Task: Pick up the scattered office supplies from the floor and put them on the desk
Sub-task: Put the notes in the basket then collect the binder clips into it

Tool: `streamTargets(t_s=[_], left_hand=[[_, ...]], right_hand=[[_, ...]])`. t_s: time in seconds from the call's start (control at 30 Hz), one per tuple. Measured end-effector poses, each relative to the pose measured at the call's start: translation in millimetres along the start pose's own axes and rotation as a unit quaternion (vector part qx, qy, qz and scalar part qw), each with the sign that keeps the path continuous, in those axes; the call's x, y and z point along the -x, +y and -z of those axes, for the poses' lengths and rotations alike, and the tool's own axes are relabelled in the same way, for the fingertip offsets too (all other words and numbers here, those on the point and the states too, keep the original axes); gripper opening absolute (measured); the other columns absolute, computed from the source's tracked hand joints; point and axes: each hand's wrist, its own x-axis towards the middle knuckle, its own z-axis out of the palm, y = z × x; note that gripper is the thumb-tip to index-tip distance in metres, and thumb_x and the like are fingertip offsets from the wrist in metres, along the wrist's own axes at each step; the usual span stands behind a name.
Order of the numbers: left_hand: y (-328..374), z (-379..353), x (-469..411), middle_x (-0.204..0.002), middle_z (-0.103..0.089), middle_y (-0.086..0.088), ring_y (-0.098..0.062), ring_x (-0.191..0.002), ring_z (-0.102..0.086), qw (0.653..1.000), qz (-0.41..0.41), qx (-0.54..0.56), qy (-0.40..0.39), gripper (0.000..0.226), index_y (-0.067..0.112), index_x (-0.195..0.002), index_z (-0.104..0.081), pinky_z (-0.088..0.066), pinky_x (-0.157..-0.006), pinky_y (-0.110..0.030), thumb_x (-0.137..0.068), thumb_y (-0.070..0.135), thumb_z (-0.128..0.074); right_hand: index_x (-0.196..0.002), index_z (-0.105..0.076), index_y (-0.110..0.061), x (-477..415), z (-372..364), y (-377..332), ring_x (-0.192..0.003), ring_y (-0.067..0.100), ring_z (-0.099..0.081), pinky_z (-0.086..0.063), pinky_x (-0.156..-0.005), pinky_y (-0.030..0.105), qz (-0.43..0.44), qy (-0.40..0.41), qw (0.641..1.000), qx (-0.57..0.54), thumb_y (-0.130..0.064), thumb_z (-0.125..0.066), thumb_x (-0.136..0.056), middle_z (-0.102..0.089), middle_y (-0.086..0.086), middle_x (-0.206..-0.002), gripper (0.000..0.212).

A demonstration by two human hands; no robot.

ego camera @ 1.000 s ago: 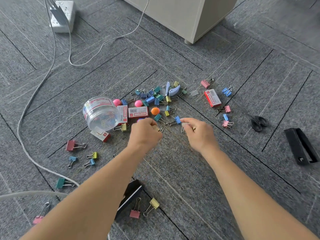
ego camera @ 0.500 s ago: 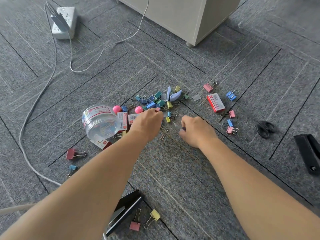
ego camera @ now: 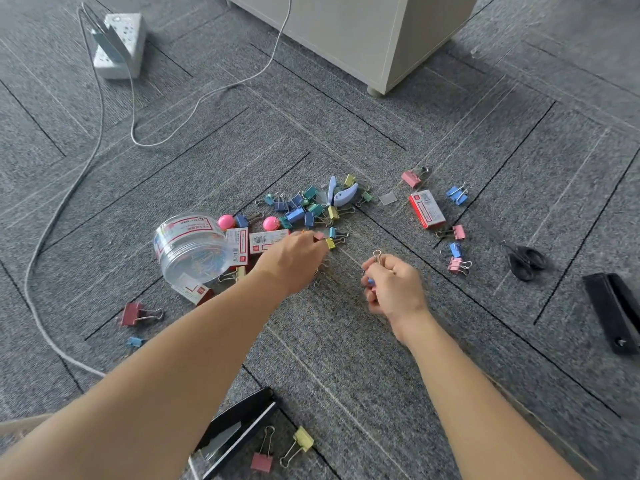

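Floor: grey carpet tiles with dark seams fill the view.
Furniture: pale cabinet on a round foot, far edge, 12 to 1 o'clock.
Power: white power strip at 11 o'clock. A thin white cable loops off toward 12, and a thick grey cable sweeps down the 9 o'clock side.
Main scatter: binder clip heap in blue, teal and yellow, just past centre toward 12. A pale blue staple remover lies on its 1 o'clock edge.
Tub: clear paper-clip tub, tilted, at 9 o'clock of centre. Two pink balls sit just beyond it.
Boxes: red-and-white staple box lies alone at 2 o'clock. Two flat staple boxes lie between the tub and the left hand.
Tools: black scissors at 3 o'clock. A black stapler lies at the right edge, and a black hinged device at 6 o'clock.
Strays: dark red binder clip at 8 o'clock. A pink and yellow clip pair lies at 6, beside the black device.
Left hand: left hand is stretched forward, back up, with its fingertips at a small pink binder clip on the carpet. The grasp is hidden under the hand, so I cannot tell.
Right hand: right hand is off the carpet at centre, fingers curled. Thumb and forefinger pinch a wire-handled binder clip, loop pointing to 12. A blue scrap shows between the lower fingers.
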Motion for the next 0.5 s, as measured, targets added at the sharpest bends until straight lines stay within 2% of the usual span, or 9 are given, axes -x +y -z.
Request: streamTargets(t_s=[0.07, 0.13, 0.17, 0.23, 0.27, 0.3, 0.33, 0.4, 0.5], left_hand=[[-3, 0, 7, -0.101, -0.062, -0.007, -0.016, -0.072, -0.053, 0.994, 0.068, 0.08, 0.039, 0.017, 0.007, -0.107, -0.061, -0.046, -0.058, -0.022, -0.09, 0.002, -0.061], [-7, 2, 20, -0.089, -0.065, -0.005, -0.02, -0.072, -0.059, 0.954, 0.193, 0.206, 0.103, 0.022, 0.011, -0.096, -0.065, -0.055, -0.063, -0.033, -0.078, 0.009, -0.077], [-9, 5, 28, -0.084, -0.066, -0.005, -0.02, -0.069, -0.059, 0.911, 0.259, 0.293, 0.129, 0.021, 0.012, -0.092, -0.066, -0.055, -0.061, -0.036, -0.075, 0.009, -0.078], [-6, 11, 44, -0.08, -0.067, -0.005, -0.017, -0.061, -0.055, 0.791, 0.34, 0.487, 0.146, 0.02, 0.012, -0.094, -0.066, -0.049, -0.055, -0.033, -0.078, 0.005, -0.075], [-3, 13, 51, -0.08, -0.067, -0.005, -0.016, -0.06, -0.053, 0.731, 0.355, 0.564, 0.146, 0.019, 0.011, -0.097, -0.066, -0.047, -0.055, -0.032, -0.081, 0.004, -0.073], [-1, 15, 57, -0.08, -0.067, -0.005, -0.015, -0.062, -0.053, 0.687, 0.361, 0.613, 0.147, 0.017, 0.011, -0.097, -0.066, -0.047, -0.059, -0.033, -0.083, 0.003, -0.072], [0, 17, 62, -0.082, -0.066, -0.004, -0.015, -0.065, -0.054, 0.658, 0.361, 0.643, 0.149, 0.015, 0.011, -0.096, -0.065, -0.048, -0.065, -0.035, -0.085, 0.001, -0.07], [2, 18, 69, -0.083, -0.065, -0.004, -0.015, -0.068, -0.056, 0.623, 0.363, 0.676, 0.151, 0.013, 0.01, -0.092, -0.065, -0.048, -0.066, -0.034, -0.086, 0.0, -0.069], [2, 15, 72, -0.083, -0.065, -0.005, -0.011, -0.058, -0.054, 0.576, 0.369, 0.715, 0.146, 0.013, 0.009, -0.093, -0.063, -0.044, -0.055, -0.028, -0.086, -0.002, -0.068]], right_hand=[[-0.085, -0.064, -0.01, -10, -5, -3, -0.05, 0.013, -0.046, -0.033, -0.044, 0.022, 0.079, 0.008, 0.982, 0.17, -0.016, -0.054, -0.094, -0.059, 0.0, -0.064, 0.015], [-0.094, -0.066, -0.014, -23, -15, -8, -0.058, 0.014, -0.055, -0.039, -0.05, 0.025, 0.155, 0.012, 0.926, 0.344, -0.03, -0.053, -0.098, -0.065, -0.001, -0.07, 0.021], [-0.105, -0.067, -0.016, -30, -21, -13, -0.068, 0.017, -0.061, -0.043, -0.056, 0.027, 0.18, 0.023, 0.895, 0.407, -0.035, -0.052, -0.099, -0.069, 0.001, -0.081, 0.025], [-0.123, -0.061, -0.017, -44, -34, -21, -0.089, 0.024, -0.065, -0.048, -0.067, 0.032, 0.205, 0.049, 0.845, 0.492, -0.041, -0.051, -0.099, -0.069, 0.005, -0.104, 0.035], [-0.126, -0.059, -0.017, -50, -40, -25, -0.096, 0.026, -0.064, -0.049, -0.069, 0.034, 0.209, 0.055, 0.825, 0.522, -0.043, -0.052, -0.098, -0.066, 0.007, -0.11, 0.038], [-0.124, -0.059, -0.017, -55, -46, -28, -0.098, 0.028, -0.063, -0.048, -0.069, 0.035, 0.205, 0.054, 0.81, 0.547, -0.044, -0.054, -0.097, -0.064, 0.008, -0.112, 0.038], [-0.12, -0.058, -0.016, -58, -52, -30, -0.099, 0.029, -0.063, -0.046, -0.068, 0.035, 0.196, 0.049, 0.795, 0.572, -0.046, -0.055, -0.096, -0.062, 0.008, -0.112, 0.039], [-0.118, -0.056, -0.014, -61, -60, -30, -0.1, 0.03, -0.062, -0.042, -0.067, 0.035, 0.176, 0.039, 0.771, 0.611, -0.049, -0.055, -0.095, -0.06, 0.009, -0.113, 0.042], [-0.12, -0.048, -0.01, -56, -64, -18, -0.098, 0.033, -0.064, -0.041, -0.064, 0.036, 0.204, 0.043, 0.749, 0.629, -0.045, -0.048, -0.1, -0.059, 0.012, -0.114, 0.04]])
